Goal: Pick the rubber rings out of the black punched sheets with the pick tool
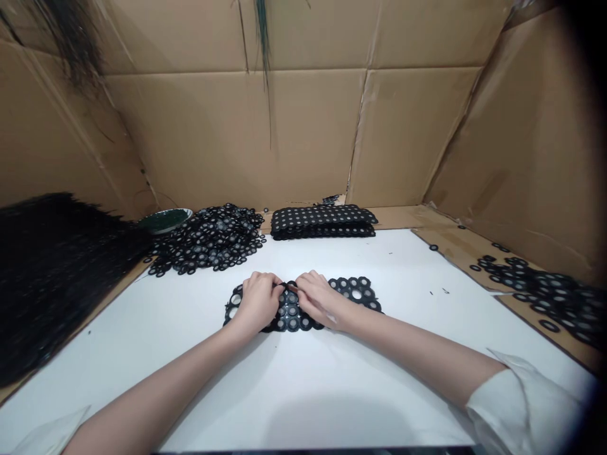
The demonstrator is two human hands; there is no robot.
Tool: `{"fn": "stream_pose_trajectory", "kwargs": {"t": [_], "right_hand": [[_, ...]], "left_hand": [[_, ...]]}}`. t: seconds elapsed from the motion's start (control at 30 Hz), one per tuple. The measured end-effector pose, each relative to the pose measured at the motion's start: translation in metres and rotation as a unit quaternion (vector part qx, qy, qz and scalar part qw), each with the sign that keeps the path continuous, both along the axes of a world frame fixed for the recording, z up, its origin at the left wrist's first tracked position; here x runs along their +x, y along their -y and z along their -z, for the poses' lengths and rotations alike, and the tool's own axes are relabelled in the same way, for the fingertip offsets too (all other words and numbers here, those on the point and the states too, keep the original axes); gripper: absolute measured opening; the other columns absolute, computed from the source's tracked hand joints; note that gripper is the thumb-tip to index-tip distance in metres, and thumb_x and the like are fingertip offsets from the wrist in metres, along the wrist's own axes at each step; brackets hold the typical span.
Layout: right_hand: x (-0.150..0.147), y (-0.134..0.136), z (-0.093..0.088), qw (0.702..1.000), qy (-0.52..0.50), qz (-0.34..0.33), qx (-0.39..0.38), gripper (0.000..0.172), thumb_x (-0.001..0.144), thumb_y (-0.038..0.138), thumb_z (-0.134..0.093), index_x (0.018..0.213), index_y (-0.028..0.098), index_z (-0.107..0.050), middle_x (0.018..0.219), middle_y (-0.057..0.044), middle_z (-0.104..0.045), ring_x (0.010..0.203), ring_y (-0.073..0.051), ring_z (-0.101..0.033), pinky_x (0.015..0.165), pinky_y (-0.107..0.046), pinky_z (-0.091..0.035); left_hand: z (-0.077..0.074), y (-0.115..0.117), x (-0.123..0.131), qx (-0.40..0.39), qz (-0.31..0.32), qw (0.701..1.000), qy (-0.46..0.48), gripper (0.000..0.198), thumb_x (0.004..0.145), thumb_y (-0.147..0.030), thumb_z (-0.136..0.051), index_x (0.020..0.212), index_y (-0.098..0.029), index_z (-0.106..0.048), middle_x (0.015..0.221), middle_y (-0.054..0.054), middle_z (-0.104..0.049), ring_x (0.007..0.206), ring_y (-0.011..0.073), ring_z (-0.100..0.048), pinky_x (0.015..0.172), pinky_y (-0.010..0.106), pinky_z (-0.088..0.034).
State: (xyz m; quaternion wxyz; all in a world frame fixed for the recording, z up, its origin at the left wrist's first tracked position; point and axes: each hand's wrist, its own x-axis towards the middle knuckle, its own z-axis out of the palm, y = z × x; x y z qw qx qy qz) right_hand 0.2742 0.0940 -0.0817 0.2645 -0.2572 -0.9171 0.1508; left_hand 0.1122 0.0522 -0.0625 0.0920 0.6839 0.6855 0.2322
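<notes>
A black mat of joined rings [293, 311] lies on the white board, its left and right ends showing past my hands. My left hand [260, 298] is closed, thumb and fingers pinched at the mat's far edge. Right beside it, my right hand [318, 296] pinches the same edge, with its heel resting over the mat. Between the two sets of fingertips a ring stands at the edge; how it is fastened is too small to make out. Pale discs or gaps show through the ring centres.
A heap of loose black rings [208, 243] lies at the back left, before a dish [165, 220]. Finished-looking ring mats [322, 221] are stacked at the back. Black strands [61, 278] fill the left side. More rings [554, 291] lie right. Cardboard walls [294, 133] enclose the board [332, 392].
</notes>
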Motion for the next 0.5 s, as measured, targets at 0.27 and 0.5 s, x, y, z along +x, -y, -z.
{"fn": "stream_pose_trajectory", "kwargs": {"t": [0.27,0.5], "right_hand": [[-0.004,-0.004,-0.012,0.998,-0.001,0.052,-0.029,0.021,0.083,0.019,-0.034,0.062,0.019,-0.037,0.071,-0.003,-0.048,0.079,-0.017,-0.042,0.073,-0.032,-0.036],[0.012,-0.015,-0.017,0.982,-0.036,-0.010,-0.186,0.025,0.077,0.014,-0.036,0.053,0.018,-0.039,0.081,-0.002,-0.054,0.092,-0.017,-0.046,0.084,-0.032,-0.035]], "left_hand": [[-0.009,0.001,-0.003,-0.011,0.048,0.999,-0.005,0.010,0.076,-0.023,-0.042,0.083,-0.019,-0.049,0.087,0.006,-0.058,0.091,0.0243,-0.048,0.081,0.037,-0.034],[-0.005,-0.007,-0.015,-0.033,0.097,0.994,0.043,0.012,0.072,-0.022,-0.046,0.083,-0.022,-0.044,0.086,0.001,-0.058,0.086,0.0210,-0.053,0.074,0.031,-0.038]]}}
